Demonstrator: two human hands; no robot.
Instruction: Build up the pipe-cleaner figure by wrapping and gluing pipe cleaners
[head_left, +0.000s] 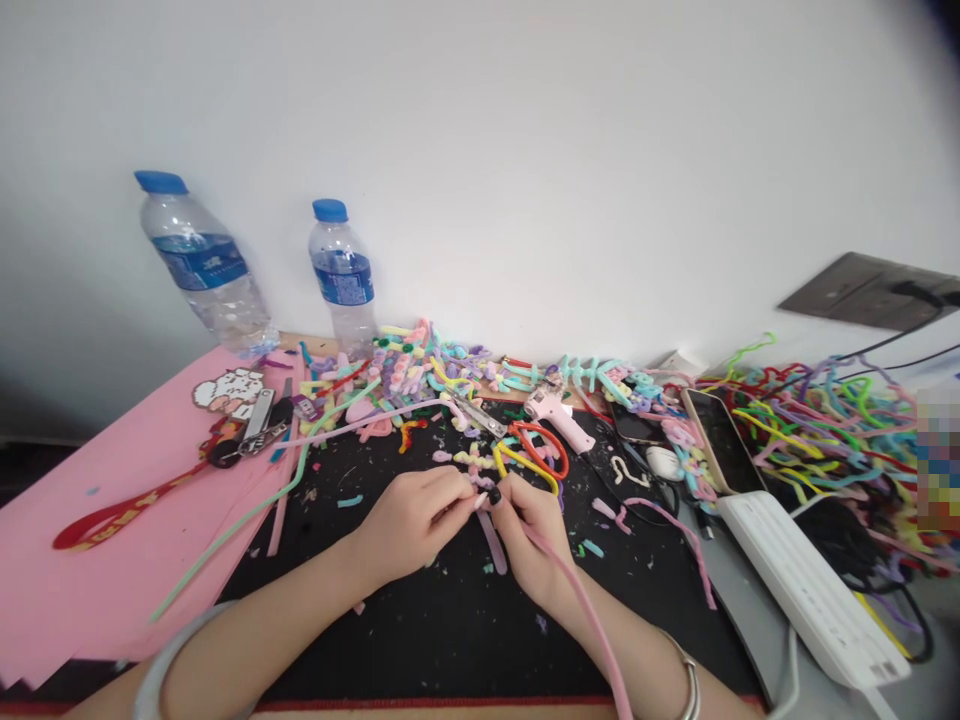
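Note:
Above the black mat [405, 640], my left hand [424, 510] and my right hand [529, 525] meet at the fingertips. Both are closed in a pinch on a pink fuzzy stem [589, 605], whose long end trails over my right wrist toward the front edge. Its short end between the fingertips is mostly hidden. A lilac strip [491, 543] lies between the hands. Just beyond the fingers is a pale yellow and purple twisted piece [474, 460]. Scissors with red and yellow handles [536, 452] lie behind my right hand.
A pink glue gun [561, 418] and a heap of coloured stems [409, 370] lie at the back. Two bottles [199, 260] [343, 275] stand by the wall. Pink sheets [142, 500] are left; a phone [721, 440], white power strip [814, 590] and tangled stems [840, 420] are right.

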